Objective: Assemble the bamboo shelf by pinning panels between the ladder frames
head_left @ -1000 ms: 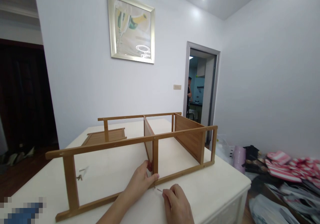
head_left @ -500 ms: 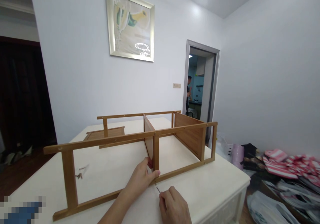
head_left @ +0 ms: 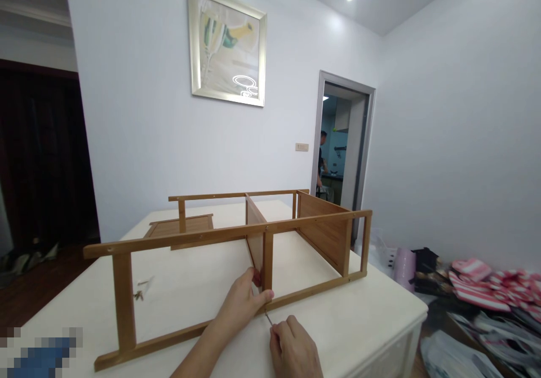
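Observation:
A brown wooden shelf frame [head_left: 310, 297] lies on its side on the white table [head_left: 367, 316]. My left hand [head_left: 239, 302] is closed around the lower end of its middle panel [head_left: 255, 226], thumb on the near post by the bottom rail. In my right hand [head_left: 296, 347], a pinch grip holds a thin metal hex key [head_left: 269, 318]; most of it is hidden by the fingers. Its tip meets the bottom rail at the joint just below my left thumb. Whether it sits in a screw head there is too small to tell.
Small metal screws [head_left: 138, 295] lie on the table inside the frame's left bay. A separate wooden panel [head_left: 181, 226] rests behind, at the left. Bags and pink-striped cloth [head_left: 477, 285] are heaped on the floor at right. Through the doorway, a person [head_left: 322, 158] is visible.
The hex key's tip has moved up to the rail, closing a small gap. My left hand keeps its hold. The whole view has shifted slightly.

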`<move>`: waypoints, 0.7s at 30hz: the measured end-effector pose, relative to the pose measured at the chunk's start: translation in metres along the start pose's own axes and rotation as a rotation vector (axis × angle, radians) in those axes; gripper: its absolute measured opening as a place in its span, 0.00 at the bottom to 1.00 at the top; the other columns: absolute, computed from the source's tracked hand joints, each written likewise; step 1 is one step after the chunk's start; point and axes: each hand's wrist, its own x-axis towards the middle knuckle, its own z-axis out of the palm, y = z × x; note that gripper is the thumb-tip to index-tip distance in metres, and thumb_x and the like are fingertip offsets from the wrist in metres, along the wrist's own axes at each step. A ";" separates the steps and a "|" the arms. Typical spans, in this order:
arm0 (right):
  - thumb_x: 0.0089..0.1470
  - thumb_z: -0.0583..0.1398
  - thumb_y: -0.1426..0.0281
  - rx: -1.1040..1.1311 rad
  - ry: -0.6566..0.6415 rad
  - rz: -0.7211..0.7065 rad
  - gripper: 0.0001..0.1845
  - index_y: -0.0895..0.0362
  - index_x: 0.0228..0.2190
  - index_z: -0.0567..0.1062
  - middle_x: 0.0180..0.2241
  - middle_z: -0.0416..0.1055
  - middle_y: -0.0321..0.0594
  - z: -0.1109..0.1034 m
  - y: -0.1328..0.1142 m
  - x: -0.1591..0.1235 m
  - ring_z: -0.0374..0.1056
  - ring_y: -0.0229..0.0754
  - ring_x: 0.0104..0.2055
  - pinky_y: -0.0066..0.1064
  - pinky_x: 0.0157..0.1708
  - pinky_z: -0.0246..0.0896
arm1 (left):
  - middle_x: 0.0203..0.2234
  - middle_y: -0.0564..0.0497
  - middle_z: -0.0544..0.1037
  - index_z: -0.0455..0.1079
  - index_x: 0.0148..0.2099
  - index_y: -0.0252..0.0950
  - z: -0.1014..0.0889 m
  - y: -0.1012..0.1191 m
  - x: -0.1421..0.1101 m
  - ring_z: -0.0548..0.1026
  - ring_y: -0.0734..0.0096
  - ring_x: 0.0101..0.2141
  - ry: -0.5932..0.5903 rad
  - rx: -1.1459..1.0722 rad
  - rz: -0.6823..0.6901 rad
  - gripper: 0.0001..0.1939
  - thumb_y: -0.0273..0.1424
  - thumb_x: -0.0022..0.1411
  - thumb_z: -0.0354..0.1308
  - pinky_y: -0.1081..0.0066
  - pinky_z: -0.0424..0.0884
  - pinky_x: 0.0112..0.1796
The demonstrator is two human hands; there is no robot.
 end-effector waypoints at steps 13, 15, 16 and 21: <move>0.56 0.53 0.80 -0.030 0.006 -0.009 0.12 0.53 0.26 0.67 0.23 0.65 0.35 0.004 0.001 -0.001 0.66 0.38 0.24 0.29 0.26 0.54 | 0.29 0.51 0.76 0.67 0.39 0.37 0.001 -0.001 0.001 0.72 0.66 0.30 0.005 -0.009 -0.004 0.15 0.40 0.52 0.61 0.71 0.65 0.31; 0.56 0.53 0.81 -0.045 0.008 -0.010 0.12 0.53 0.26 0.67 0.23 0.66 0.35 0.003 0.000 -0.001 0.66 0.39 0.24 0.29 0.26 0.55 | 0.29 0.51 0.76 0.67 0.38 0.37 0.001 -0.001 0.001 0.72 0.66 0.30 0.006 -0.010 -0.004 0.15 0.40 0.51 0.61 0.72 0.65 0.31; 0.55 0.53 0.81 -0.060 0.008 -0.013 0.13 0.53 0.26 0.67 0.23 0.66 0.36 0.003 -0.001 -0.001 0.66 0.39 0.25 0.30 0.26 0.55 | 0.29 0.51 0.76 0.67 0.38 0.37 0.001 -0.001 0.001 0.72 0.67 0.30 0.006 -0.010 -0.003 0.16 0.41 0.51 0.61 0.72 0.65 0.31; 0.51 0.53 0.84 -0.017 -0.046 -0.024 0.15 0.53 0.31 0.71 0.24 0.70 0.36 0.007 -0.008 -0.001 0.69 0.43 0.26 0.30 0.25 0.57 | 0.27 0.52 0.75 0.67 0.39 0.36 0.001 0.000 0.001 0.72 0.66 0.30 0.014 -0.004 0.004 0.16 0.41 0.51 0.61 0.71 0.65 0.31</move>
